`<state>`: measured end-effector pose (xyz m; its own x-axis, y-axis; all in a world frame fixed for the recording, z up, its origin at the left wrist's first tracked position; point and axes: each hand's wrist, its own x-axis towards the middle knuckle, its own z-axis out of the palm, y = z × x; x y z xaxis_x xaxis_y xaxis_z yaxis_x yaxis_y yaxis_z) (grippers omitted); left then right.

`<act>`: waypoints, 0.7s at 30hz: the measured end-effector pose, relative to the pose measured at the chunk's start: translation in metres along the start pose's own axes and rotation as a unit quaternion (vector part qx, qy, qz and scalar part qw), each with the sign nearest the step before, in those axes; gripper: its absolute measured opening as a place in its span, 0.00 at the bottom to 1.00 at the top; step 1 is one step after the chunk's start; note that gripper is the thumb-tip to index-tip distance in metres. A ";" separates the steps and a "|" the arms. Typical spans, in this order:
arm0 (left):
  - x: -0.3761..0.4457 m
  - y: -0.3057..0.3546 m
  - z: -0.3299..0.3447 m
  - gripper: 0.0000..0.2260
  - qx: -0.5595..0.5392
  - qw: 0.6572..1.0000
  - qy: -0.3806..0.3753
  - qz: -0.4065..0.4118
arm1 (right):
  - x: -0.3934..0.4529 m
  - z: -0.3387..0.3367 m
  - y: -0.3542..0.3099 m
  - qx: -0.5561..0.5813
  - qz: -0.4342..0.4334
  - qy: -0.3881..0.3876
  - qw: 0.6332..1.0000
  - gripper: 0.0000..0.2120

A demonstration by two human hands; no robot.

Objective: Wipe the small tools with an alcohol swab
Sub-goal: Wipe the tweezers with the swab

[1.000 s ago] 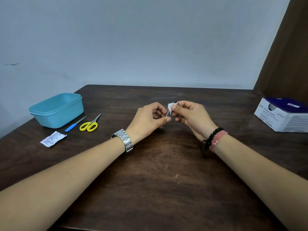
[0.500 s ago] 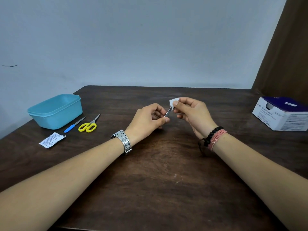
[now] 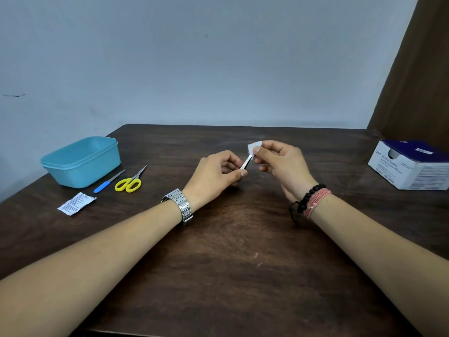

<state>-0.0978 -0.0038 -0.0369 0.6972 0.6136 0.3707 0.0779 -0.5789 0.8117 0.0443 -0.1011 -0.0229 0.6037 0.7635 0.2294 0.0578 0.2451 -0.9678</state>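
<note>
Pinching a small metal tool (image 3: 245, 163) above the table (image 3: 230, 251), the left hand (image 3: 213, 173) is steadying it while the right hand (image 3: 279, 164) is squeezing the swab (image 3: 252, 148) around its tip; a loose pinch is risking a drop.

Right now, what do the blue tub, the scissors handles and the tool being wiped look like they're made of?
The blue tub looks like moulded plastic: uniform matte turquoise, rounded corners, lipped rim. The scissors have glossy yellow handles, probably plastic, and thin grey blades that look like metal. The small tool, pinched by the left hand, shows a pale silvery strip, likely metal, though it is too small to be sure.
</note>
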 end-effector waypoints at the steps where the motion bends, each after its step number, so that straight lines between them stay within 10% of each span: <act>1: 0.000 0.000 0.000 0.05 0.000 1.000 0.001 0.000 | -0.001 0.000 0.001 -0.004 0.001 -0.004 1.000 0.03; 21: 0.002 -0.005 -0.003 0.02 -0.021 1.000 -0.020 0.007 | -0.005 0.002 -0.002 -0.048 -0.029 -0.017 0.998 0.03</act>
<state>-0.0989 0.0015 -0.0392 0.7262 0.5826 0.3650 0.0378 -0.5640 0.8249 0.0394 -0.1046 -0.0219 0.5703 0.7696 0.2873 0.1697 0.2318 -0.9578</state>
